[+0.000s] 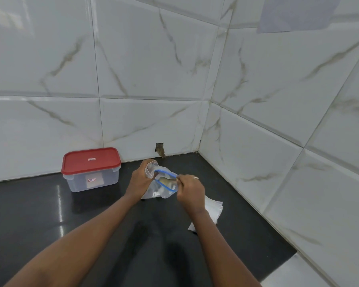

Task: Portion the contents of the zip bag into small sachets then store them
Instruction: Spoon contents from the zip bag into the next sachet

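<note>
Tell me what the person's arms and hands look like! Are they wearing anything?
Both arms are bare: no sleeve shows on the left forearm or the right forearm. The left hand wears nothing that I can see. The right hand has one pale, shiny ring on a finger. No watch or bracelet shows.

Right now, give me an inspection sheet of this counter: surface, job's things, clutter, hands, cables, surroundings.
Surface: black glossy counter.
Job's things: zip bag held open, blue rim, tan contents; sachets stacked on the right; box at back left, red lid on.
Clutter: nothing seen.
Hands: left hand grips the bag's mouth and what looks like a sachet; right hand pinches what looks like a spoon in the bag.
Cables: nothing seen.
Surroundings: white marbled tiles on two walls; small hole at the wall's foot.
</note>
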`<state>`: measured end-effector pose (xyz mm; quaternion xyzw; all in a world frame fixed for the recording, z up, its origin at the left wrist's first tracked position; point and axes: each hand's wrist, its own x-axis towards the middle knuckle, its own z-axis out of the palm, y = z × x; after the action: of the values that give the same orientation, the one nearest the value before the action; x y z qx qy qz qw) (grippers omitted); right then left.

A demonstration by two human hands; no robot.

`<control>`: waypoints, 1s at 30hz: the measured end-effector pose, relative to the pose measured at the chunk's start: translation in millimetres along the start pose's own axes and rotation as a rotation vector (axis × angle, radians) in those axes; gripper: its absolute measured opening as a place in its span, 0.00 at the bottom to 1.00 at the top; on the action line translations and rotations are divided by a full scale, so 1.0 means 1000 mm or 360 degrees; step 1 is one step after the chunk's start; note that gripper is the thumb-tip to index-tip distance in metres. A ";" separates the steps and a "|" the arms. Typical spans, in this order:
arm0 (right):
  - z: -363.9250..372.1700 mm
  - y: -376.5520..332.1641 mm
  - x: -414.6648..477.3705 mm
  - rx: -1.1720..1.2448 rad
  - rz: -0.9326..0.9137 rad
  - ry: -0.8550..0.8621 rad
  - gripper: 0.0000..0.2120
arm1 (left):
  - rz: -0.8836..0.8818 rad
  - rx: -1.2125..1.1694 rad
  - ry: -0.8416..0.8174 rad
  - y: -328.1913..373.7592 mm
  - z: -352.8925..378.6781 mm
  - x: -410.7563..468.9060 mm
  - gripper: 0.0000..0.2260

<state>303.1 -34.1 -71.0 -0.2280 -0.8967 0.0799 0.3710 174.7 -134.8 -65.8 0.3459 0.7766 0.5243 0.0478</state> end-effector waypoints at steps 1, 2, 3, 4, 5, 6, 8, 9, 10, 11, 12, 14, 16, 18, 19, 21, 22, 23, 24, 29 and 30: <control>0.008 -0.004 0.003 -0.0078 -0.0067 -0.0188 0.07 | 0.0015 -0.0043 -0.0022 0.001 -0.001 -0.003 0.17; 0.015 -0.009 0.005 -0.0149 -0.0136 -0.0359 0.08 | 0.0028 -0.0080 -0.0035 0.001 -0.002 -0.004 0.18; 0.022 -0.012 0.008 -0.0194 -0.0193 -0.0505 0.08 | 0.0038 -0.0115 -0.0040 0.000 -0.003 -0.005 0.18; 0.026 -0.017 0.011 -0.0223 -0.0217 -0.0641 0.09 | 0.0044 -0.0137 -0.0035 -0.001 -0.004 -0.005 0.18; 0.026 -0.020 0.015 -0.0252 -0.0207 -0.0749 0.11 | 0.0057 -0.0134 -0.0037 -0.003 -0.006 -0.004 0.18; 0.025 -0.021 0.020 -0.0298 -0.0152 -0.0848 0.11 | 0.0079 -0.0102 -0.0057 -0.005 -0.008 -0.004 0.18; 0.023 -0.019 0.027 -0.0337 0.0010 -0.0940 0.12 | 0.0150 0.0049 -0.0164 -0.008 -0.013 -0.002 0.19; 0.022 -0.016 0.029 -0.0344 0.0085 -0.0955 0.12 | 0.0184 0.0150 -0.0218 -0.009 -0.014 -0.001 0.18; 0.020 -0.016 0.032 -0.0344 0.0136 -0.0898 0.12 | 0.0209 0.0248 -0.0241 -0.009 -0.013 0.000 0.17; 0.019 -0.016 0.034 -0.0373 0.0091 -0.0741 0.11 | 0.0223 0.0332 -0.0218 -0.007 -0.012 0.001 0.16; 0.017 -0.018 0.034 -0.0378 0.0019 -0.0569 0.10 | 0.0208 0.0398 -0.0157 -0.006 -0.010 0.002 0.15; 0.017 -0.022 0.032 -0.0328 -0.0019 -0.0524 0.14 | 0.0148 0.0483 -0.0005 -0.006 -0.007 0.004 0.15; 0.018 -0.023 0.028 -0.0290 0.0016 -0.0753 0.16 | 0.0092 0.0475 0.0103 -0.010 -0.005 0.004 0.14; 0.017 -0.021 0.028 -0.0289 0.0049 -0.0800 0.15 | 0.0007 0.0429 0.0152 -0.015 -0.004 0.005 0.13; 0.019 -0.020 0.028 -0.0307 0.0056 -0.0805 0.15 | -0.0038 0.0406 0.0172 -0.017 -0.003 0.006 0.12; 0.020 -0.022 0.026 -0.0325 0.0057 -0.0821 0.15 | -0.0109 0.0376 0.0222 -0.018 -0.002 0.007 0.11; 0.021 -0.023 0.023 -0.0338 0.0055 -0.0852 0.15 | -0.0144 0.0356 0.0236 -0.019 -0.001 0.007 0.10; 0.022 -0.023 0.020 -0.0336 0.0060 -0.0866 0.14 | -0.0164 0.0334 0.0232 -0.021 0.000 0.007 0.09; 0.024 -0.022 0.018 -0.0333 0.0083 -0.0887 0.14 | -0.0172 0.0318 0.0216 -0.023 0.001 0.007 0.09; 0.028 -0.024 0.017 -0.0357 0.0165 -0.0953 0.13 | -0.0174 0.0242 0.0180 -0.027 0.003 0.008 0.11; 0.029 -0.026 0.017 -0.0375 0.0161 -0.0961 0.12 | -0.0179 0.0203 0.0153 -0.026 0.004 0.008 0.12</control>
<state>263.3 -48.1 -72.5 -0.2797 -0.9568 0.0578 0.0548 158.0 -132.3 -87.3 0.2784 0.8281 0.4862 0.0178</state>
